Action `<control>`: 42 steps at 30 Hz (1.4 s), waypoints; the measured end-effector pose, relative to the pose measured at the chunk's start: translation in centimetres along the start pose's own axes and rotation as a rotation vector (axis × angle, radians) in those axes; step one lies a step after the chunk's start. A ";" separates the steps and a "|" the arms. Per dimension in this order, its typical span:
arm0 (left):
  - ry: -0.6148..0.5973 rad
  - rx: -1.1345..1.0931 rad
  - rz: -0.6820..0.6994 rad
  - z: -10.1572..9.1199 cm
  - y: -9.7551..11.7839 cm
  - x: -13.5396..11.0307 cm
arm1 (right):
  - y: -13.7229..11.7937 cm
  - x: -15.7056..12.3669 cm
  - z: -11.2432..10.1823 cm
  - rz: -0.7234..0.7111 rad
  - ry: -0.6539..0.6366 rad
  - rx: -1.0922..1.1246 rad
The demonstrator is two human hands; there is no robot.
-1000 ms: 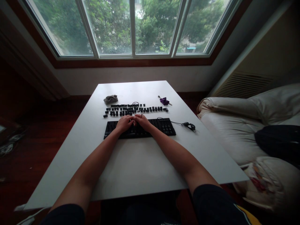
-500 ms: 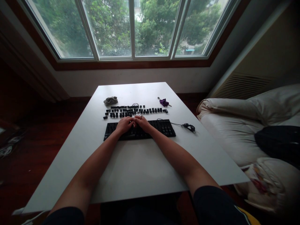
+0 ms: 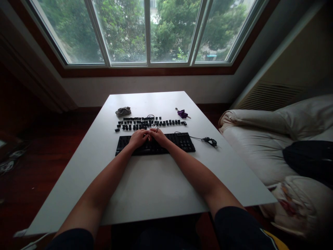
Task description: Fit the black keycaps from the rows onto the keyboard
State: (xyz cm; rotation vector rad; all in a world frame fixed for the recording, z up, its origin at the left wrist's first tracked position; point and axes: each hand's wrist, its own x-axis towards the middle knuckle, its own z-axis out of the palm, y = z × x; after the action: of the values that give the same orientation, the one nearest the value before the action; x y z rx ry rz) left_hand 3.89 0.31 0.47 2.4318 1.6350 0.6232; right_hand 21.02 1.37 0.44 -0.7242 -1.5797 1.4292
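Observation:
A black keyboard [image 3: 180,140] lies across the white table, with both of my hands over its middle. My left hand [image 3: 138,138] rests on it with fingers bent and drawn together; whatever they hold is hidden. Touching it at the fingertips, my right hand [image 3: 158,137] is closed in a pinch. A thin wire loop [image 3: 152,126] sticks out just beyond the right fingers and seems to belong to a small tool in them. Behind the keyboard stand rows of loose black keycaps [image 3: 170,123], with a second wire loop [image 3: 150,116] among them.
A crumpled grey cloth [image 3: 123,111] lies at the table's back left. At the back right is a purple cloth-like bundle [image 3: 182,114] beside a small brush-like item. The coiled keyboard cable [image 3: 209,141] lies right of the keyboard. A pale sofa [image 3: 249,139] stands beyond the table's right edge.

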 end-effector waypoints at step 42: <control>-0.030 -0.016 0.001 -0.1 -0.3 0.1 | -2.3 -0.7 -0.8 -0.097 -0.055 -0.712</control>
State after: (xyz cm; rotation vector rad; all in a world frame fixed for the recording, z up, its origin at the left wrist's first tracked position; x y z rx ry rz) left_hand 3.61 0.47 0.48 2.4195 1.6110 0.5944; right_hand 22.30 0.73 2.51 -0.9931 -2.1572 0.7989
